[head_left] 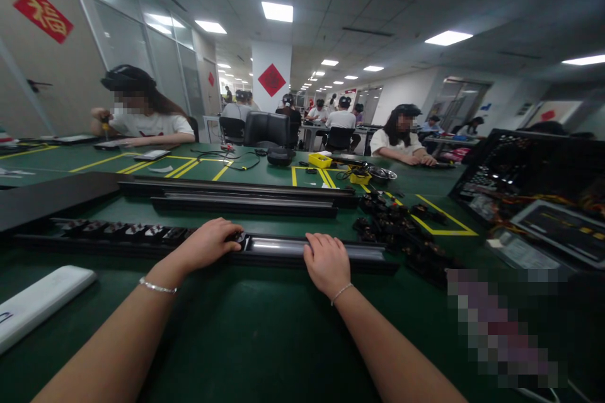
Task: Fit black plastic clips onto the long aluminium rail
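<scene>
A long black rail (278, 247) with a shiny inner channel lies across the green table in front of me. Small black modules (135, 230), several with silvery faces, sit in a row in its left part. The fingers and thumb of my left hand (208, 242) are closed around a small black module (241, 239) at the end of that row; most of it is hidden. Farther right, my right hand (328, 261) grips the rail from the near side, its fingers bent over the channel. Bare channel shows between both hands.
Two more black rails (246, 203) lie behind. A pile of black modules (385, 220) sits to the right, beside an open computer case (543, 195). A white block (42, 305) lies at left. Across the table sit two people, one holding a yellow-handled tool (105, 127).
</scene>
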{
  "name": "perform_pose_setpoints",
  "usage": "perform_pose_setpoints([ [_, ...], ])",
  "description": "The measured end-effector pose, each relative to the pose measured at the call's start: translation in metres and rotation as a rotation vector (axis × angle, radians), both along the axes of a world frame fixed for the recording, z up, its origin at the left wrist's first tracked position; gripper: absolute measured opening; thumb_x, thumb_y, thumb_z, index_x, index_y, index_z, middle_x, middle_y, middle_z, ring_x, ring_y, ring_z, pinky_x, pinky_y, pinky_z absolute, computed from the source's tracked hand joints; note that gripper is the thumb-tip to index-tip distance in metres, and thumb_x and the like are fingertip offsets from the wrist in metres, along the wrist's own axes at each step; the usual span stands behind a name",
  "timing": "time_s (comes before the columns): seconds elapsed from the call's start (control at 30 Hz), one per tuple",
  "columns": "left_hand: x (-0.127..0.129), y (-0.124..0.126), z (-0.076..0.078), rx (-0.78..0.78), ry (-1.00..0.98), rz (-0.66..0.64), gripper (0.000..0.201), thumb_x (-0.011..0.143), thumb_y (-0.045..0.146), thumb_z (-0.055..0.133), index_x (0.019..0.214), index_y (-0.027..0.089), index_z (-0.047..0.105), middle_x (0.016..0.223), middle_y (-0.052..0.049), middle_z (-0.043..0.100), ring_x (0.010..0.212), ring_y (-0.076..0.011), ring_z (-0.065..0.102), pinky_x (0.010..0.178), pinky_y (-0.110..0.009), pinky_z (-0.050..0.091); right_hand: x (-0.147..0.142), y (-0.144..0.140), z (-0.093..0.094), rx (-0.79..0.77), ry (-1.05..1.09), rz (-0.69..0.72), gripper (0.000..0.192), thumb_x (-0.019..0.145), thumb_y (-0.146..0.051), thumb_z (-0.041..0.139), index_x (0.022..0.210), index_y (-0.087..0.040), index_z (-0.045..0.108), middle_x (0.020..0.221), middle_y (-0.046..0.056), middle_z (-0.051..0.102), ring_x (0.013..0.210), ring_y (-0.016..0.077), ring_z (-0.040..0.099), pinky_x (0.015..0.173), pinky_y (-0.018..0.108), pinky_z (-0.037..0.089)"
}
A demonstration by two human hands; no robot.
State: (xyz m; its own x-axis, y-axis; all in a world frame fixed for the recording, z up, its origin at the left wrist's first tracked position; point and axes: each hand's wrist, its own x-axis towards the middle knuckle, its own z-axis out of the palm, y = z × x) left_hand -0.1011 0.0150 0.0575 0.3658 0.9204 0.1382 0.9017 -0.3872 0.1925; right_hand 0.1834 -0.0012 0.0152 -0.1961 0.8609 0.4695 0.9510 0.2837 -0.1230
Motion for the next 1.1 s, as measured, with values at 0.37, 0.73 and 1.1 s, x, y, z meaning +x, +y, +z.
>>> perform_pose_setpoints([
  [0.37, 0.003, -0.005, 0.001, -0.001, -0.007, 0.023, 0.035, 0.079, 0.035, 0.051, 0.111, 0.022, 0.058, 0.105, -0.006, 0.063, 0.101, -0.0209, 0.054, 0.089, -0.032, 0.04, 0.0, 0.0, 0.002, -0.018, 0.018, 0.004, 0.038, 0.09, -0.035, 0.033, 0.117, -0.022, 0.057, 0.116, 0.006, 0.06, 0.107, 0.02, 0.049, 0.097, 0.036, 0.026],
  [0.73, 0.015, -0.012, 0.007, 0.039, 0.104, 0.059, 0.037, 0.08, 0.041, 0.048, 0.11, 0.02, 0.058, 0.105, -0.008, 0.063, 0.097, -0.0222, 0.057, 0.085, -0.032, 0.042, 0.0, 0.0, 0.001, -0.002, 0.005, 0.006, 0.037, 0.09, -0.033, 0.034, 0.116, -0.023, 0.057, 0.115, 0.005, 0.061, 0.106, 0.0194, 0.05, 0.095, 0.036, 0.027],
  [1.1, 0.049, -0.024, -0.002, 0.034, 0.131, 0.333, 0.024, 0.084, 0.028, 0.043, 0.097, 0.012, 0.056, 0.099, -0.015, 0.063, 0.091, -0.0252, 0.061, 0.081, -0.036, 0.044, 0.001, 0.001, 0.0, 0.007, -0.009, 0.004, 0.037, 0.089, -0.032, 0.035, 0.116, -0.023, 0.058, 0.115, 0.005, 0.061, 0.106, 0.0189, 0.05, 0.095, 0.035, 0.028],
])
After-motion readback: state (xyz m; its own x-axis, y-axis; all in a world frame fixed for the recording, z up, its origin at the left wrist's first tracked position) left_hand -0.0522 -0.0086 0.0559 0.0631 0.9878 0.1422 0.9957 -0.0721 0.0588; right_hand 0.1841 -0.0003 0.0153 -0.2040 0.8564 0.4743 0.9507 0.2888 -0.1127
